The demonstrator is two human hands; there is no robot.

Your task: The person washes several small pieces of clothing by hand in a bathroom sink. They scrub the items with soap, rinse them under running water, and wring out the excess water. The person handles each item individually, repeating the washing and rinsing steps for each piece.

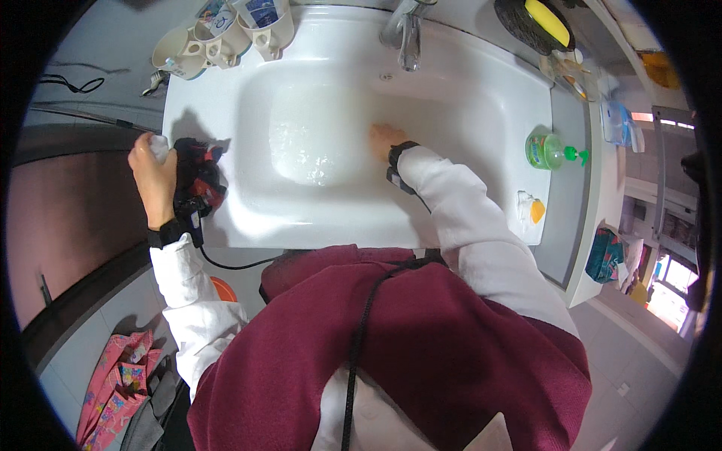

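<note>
Over the left rim of the white washbasin (263, 234), my left hand (156, 184) has its fingers curled round a small white lump (159, 148), which may be soap. Right beside that hand, a crumpled black and red cloth (204, 177) lies on the basin's left ledge. My right hand (386, 140) reaches down into the right-middle of the bowl, at the cloudy water (308, 128). Its fingers are blurred and partly lost in the water, so their grip does not show.
A chrome tap (410, 45) rises at the back. Cream mugs (220, 49) crowd the back left corner. On the right ledge stand a green soap pump bottle (547, 150) and a small orange and white item (535, 210). A black dish with a yellow bar (547, 22) sits back right.
</note>
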